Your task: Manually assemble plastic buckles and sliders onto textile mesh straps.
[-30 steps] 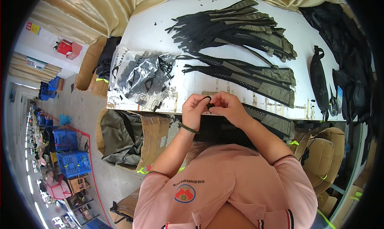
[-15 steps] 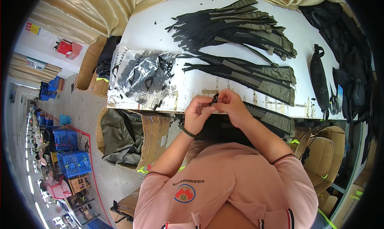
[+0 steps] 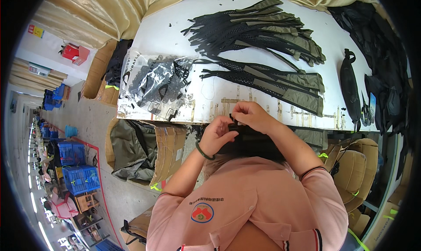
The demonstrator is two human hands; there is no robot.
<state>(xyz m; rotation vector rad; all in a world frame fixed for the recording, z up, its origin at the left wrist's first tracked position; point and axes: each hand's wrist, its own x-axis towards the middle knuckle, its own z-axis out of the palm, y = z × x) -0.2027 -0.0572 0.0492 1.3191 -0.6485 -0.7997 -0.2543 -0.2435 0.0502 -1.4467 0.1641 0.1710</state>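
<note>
Both hands are close together at the table's front edge. My left hand (image 3: 215, 136) is closed around a small black plastic buckle (image 3: 233, 127), partly hidden by the fingers. Just above and to the right, my right hand (image 3: 253, 116) pinches the thin end of a black strap at the buckle; how it is threaded is too small to make out. A black-and-grey mesh strap piece (image 3: 312, 137) hangs below the edge, partly behind my right forearm. Similar mesh strap pieces (image 3: 280, 86) lie flat beyond my hands, near a clear bag of black buckles (image 3: 160, 82).
A thick pile of mesh straps (image 3: 258, 30) covers the back of the white table (image 3: 206, 106). At right lie a black pouch (image 3: 349, 86), scissors (image 3: 365, 111) and dark fabric (image 3: 386, 67). Cardboard boxes (image 3: 169, 152) stand below; a person (image 3: 63, 205) is far left.
My left hand has dropped slightly toward me and turned, and the buckle came down with it. The right hand has shifted a little, now above the buckle. The hanging mesh piece has moved lower.
</note>
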